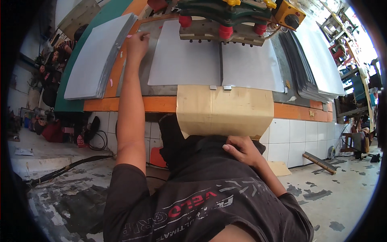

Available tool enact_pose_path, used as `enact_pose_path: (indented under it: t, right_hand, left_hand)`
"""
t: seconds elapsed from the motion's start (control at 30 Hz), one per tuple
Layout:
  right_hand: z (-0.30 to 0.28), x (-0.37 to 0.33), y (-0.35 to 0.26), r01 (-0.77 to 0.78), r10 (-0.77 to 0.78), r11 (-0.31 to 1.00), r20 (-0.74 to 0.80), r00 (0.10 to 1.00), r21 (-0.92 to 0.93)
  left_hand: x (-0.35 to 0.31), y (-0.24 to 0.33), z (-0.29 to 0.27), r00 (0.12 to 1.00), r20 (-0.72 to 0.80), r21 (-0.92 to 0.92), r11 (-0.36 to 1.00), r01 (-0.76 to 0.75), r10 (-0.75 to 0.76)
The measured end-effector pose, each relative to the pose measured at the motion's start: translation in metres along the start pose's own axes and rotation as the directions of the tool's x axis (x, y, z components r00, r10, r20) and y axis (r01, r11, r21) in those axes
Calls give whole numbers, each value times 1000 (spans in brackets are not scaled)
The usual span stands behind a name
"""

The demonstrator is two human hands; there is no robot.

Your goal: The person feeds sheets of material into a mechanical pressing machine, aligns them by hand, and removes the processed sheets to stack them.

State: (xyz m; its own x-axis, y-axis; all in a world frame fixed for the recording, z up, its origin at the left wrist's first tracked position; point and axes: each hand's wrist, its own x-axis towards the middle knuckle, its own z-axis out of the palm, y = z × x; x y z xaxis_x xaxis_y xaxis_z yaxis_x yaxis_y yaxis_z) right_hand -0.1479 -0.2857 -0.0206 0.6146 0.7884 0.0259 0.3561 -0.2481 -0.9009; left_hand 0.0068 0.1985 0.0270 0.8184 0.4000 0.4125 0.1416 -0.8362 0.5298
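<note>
Left hand (139,39) over counter (157,104), fingers curled — cannot tell if gripping anything. White sheet stack (98,56) just left, long axis running near to far; flat middle sheet (185,62) just right. Right hand (243,149) farther, loosely bent on lap (201,150) — contents hidden.

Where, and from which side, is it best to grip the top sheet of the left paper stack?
Probably the right edge of the top sheet, coming from the right: it lies flat, and that long edge faces the left hand.
</note>
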Motion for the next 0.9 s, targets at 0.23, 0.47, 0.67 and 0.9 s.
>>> enact_pose_path:
  t: [0.23,0.47,0.67,0.9]
  right_hand:
    - [-10,-27,32,-79,82,976,7,997,-203]
    - [1,-46,73,-56,21,978,-173,985,-199]
    - [4,-37,77,-27,-30,972,-236,971,-235]
    - [7,-37,82,-70,-1,967,-279,960,-245]
  left_hand:
    - [0,-61,-53,908,-378,-196,974,114,-182]
    - [-18,-112,-146,936,-317,-64,988,139,-153]
    - [-16,-216,-210,934,-340,174,969,176,-109]
    - [-38,-230,-176,952,-288,329,923,200,-103]
